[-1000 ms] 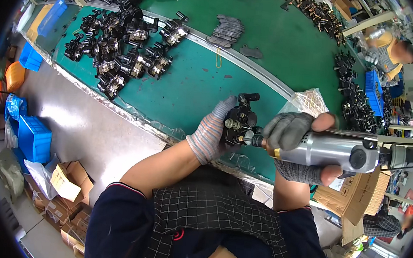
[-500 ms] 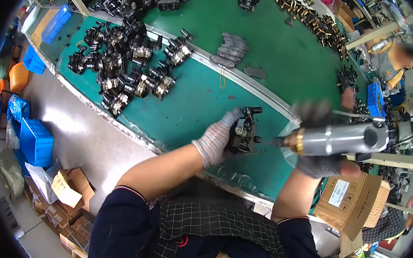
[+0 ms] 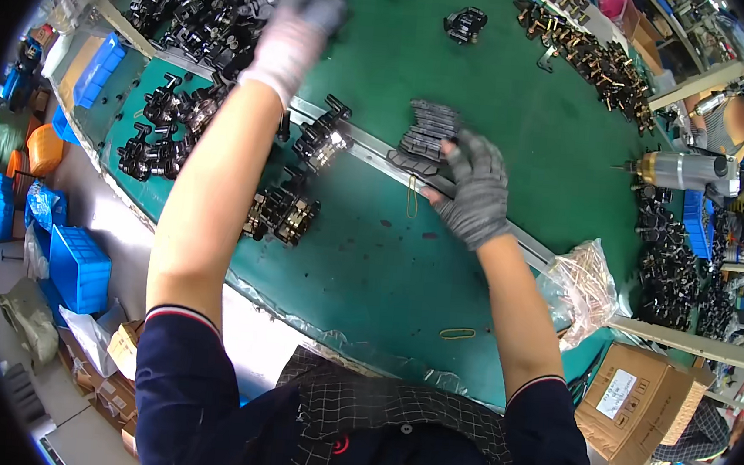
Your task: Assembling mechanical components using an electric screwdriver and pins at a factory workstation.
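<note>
- Left hand (image 3: 300,30): motion-blurred, extended over the near edge of the heap of black castings (image 3: 222,24) at the far left of the bench; cannot tell whether its fingers are apart, together or clamped on a casting
- Right hand (image 3: 478,193): gloved in grey, fingers spread, thumb well away from the index finger; it lies just beside the stack of flat dark pads (image 3: 433,124), index fingertip at the stack's near side; contact not certain
- Step in hand, judged: picking up parts, one hand to the castings, the other to the pads; no pad looks lifted
- Next move, judged: left calls for a firm hold on one casting, clear of its tangled neighbours; right calls for a thumb-and-finger pinch on a pad's edge, without scattering the stack
- Just outward: metal rail (image 3: 524,237) passing under the right hand; yellow band (image 3: 409,199) lying near the thumb; black-and-silver units (image 3: 290,217) on the near strip, beside the left forearm
- Farther out: power driver (image 3: 687,170) at the right, well apart from both hands; clear bag (image 3: 586,284) of thin pale pieces near the right forearm
</note>
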A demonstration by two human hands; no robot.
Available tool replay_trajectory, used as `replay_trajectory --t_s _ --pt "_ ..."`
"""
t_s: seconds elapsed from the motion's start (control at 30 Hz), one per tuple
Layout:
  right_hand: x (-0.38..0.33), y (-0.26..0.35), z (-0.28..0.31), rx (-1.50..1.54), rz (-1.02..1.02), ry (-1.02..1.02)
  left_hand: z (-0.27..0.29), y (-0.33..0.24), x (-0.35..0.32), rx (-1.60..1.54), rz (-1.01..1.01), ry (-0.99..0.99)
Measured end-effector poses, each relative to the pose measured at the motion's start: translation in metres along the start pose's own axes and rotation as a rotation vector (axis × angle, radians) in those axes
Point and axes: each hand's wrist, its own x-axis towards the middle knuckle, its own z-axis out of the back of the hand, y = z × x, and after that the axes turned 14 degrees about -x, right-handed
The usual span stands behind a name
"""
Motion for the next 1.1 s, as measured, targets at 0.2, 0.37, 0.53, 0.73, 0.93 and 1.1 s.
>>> replay_trajectory --t_s 0.2,0.37,0.53,0.73,0.93,1.1 --pt "-0.003 -0.057 -0.005 -0.015 -0.055 0.401 -0.065 0.02 -0.078 1.213 -0.462 0.852" --pt "-0.002 -0.064 0.004 0.006 0.03 0.73 -0.095 0.028 -0.049 1.337 -0.165 1.059" --pt "-0.011 -0.066 0.014 0.022 0.091 0.639 -0.106 0.039 -0.051 1.363 -0.081 1.128" --pt "-0.008 -0.072 0.024 -0.036 -0.083 0.77 -0.096 0.024 -0.051 1.385 -0.165 1.158" --pt "-0.006 -0.039 0.0 0.037 0.05 0.182 -0.095 0.021 -0.054 1.325 0.034 1.156" --pt "0.028 -0.025 -0.029 0.251 0.054 0.438 -0.087 0.036 -0.053 1.177 0.106 1.052"
